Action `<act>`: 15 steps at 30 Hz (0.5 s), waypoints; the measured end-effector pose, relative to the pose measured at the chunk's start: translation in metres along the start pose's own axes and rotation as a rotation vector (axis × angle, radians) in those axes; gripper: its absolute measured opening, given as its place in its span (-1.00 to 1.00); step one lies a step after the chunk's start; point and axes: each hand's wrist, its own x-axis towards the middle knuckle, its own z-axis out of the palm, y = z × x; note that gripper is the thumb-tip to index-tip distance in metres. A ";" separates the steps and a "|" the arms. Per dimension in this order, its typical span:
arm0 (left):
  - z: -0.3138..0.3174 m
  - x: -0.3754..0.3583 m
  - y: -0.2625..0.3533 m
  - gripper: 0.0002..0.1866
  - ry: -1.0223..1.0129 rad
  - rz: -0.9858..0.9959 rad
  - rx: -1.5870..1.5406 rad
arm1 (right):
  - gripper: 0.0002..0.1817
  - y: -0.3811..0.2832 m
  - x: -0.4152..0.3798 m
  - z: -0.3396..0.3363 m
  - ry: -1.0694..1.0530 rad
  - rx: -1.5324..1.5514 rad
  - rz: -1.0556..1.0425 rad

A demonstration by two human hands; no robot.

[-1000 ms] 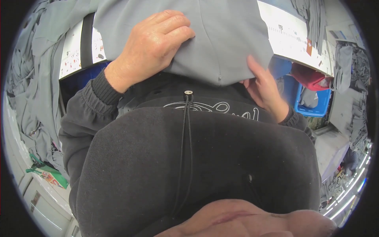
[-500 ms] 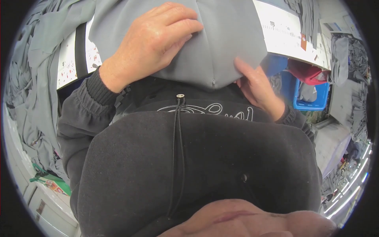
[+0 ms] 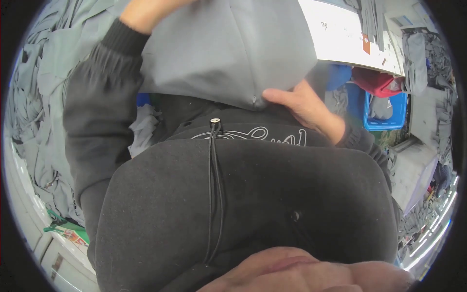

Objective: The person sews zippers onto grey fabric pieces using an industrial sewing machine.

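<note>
A grey piece of fabric with a seam down its middle hangs over the near edge of the white table. My right hand grips its near edge close to the end of the seam, thumb on top and fingers underneath, partly hidden. At the top left, my left hand reaches over the far part of the fabric. Only its wrist and back show; the fingers lie beyond the upper edge of the view.
Piles of grey cloth fill the left side. To the right stand a blue basket with grey cloth in it and a red item beside the table edge. More grey fabric hangs at the far right.
My left hand has moved up and away over the fabric, its fingers leaving the view. My right thumb has shifted left to the seam end. The fabric's left side has lifted and shifted.
</note>
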 end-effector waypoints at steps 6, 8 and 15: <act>0.103 -0.010 -0.156 -0.57 -0.074 -0.159 0.063 | -0.54 -0.021 -0.013 -0.009 0.073 -0.112 -0.114; 0.049 0.005 -0.104 -0.66 0.055 -0.363 -0.160 | -0.59 -0.035 -0.013 -0.017 0.266 -0.181 -0.296; -0.104 -0.024 -0.153 -0.90 0.512 -0.414 -0.412 | -0.79 -0.089 0.015 -0.008 0.324 -0.925 -1.568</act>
